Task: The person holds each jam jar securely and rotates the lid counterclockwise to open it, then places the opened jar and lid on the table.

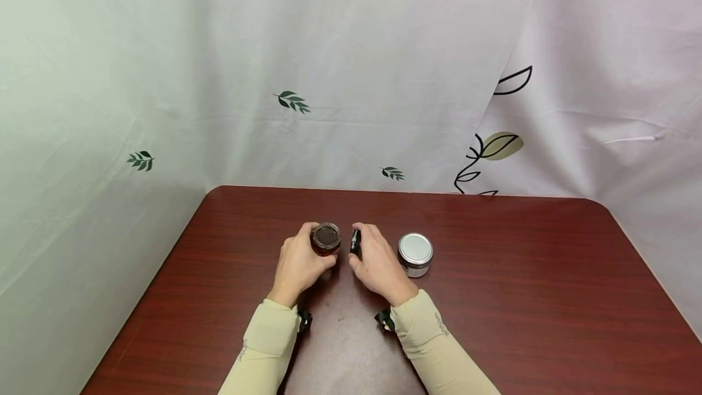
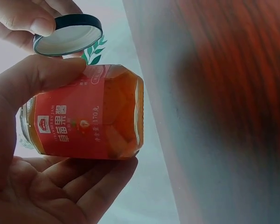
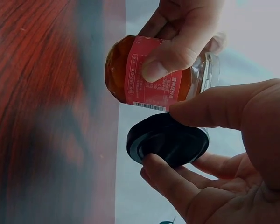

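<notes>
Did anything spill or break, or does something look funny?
Nothing stands out. The jam jar is open, but I see no spill or crack. The right fingers hold a black lid, and the silver-lidded jar stands upright.

red jar label [image 2: 86, 126], black lid [image 3: 170, 144]

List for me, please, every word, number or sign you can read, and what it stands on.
"草莓果酱": on the red label of the jam jar.
"STRAWBERRY JAM": same label.
"净含量:170克": same label.
"营养成分表": the label's other side.
"400-": also that side, later digits too blurred.
Too small or blurred: the label's logo and fine print, the lettering on the sleeves, any markings on the silver-lidded jar.
</notes>
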Action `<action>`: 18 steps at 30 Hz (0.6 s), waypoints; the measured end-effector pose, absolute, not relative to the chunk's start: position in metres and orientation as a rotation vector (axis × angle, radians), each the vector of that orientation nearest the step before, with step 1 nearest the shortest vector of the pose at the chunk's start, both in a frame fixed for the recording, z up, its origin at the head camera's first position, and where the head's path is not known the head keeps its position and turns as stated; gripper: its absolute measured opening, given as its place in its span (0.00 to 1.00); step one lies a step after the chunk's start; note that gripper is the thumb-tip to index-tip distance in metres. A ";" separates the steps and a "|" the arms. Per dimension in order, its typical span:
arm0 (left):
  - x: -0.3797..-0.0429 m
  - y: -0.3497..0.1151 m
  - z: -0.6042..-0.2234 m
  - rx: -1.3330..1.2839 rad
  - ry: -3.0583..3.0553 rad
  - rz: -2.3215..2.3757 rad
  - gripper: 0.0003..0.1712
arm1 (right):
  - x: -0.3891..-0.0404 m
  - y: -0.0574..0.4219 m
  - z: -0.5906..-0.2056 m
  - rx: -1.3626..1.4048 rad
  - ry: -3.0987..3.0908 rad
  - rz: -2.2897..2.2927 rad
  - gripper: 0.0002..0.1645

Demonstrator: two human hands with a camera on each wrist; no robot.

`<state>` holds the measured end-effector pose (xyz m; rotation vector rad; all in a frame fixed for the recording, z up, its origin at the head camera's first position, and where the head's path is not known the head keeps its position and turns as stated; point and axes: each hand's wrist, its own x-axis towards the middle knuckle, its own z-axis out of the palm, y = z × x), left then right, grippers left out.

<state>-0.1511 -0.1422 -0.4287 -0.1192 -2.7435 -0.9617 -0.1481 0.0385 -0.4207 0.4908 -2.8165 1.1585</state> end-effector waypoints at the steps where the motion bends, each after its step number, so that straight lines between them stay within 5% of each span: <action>1: -0.151 -0.142 -0.429 -0.116 -2.744 -0.959 0.37 | -0.148 0.039 -0.421 0.494 -2.815 1.151 0.35; 18: -0.151 -0.142 -0.430 -0.108 -2.753 -0.995 0.38 | -0.150 0.039 -0.425 0.498 -2.806 1.135 0.34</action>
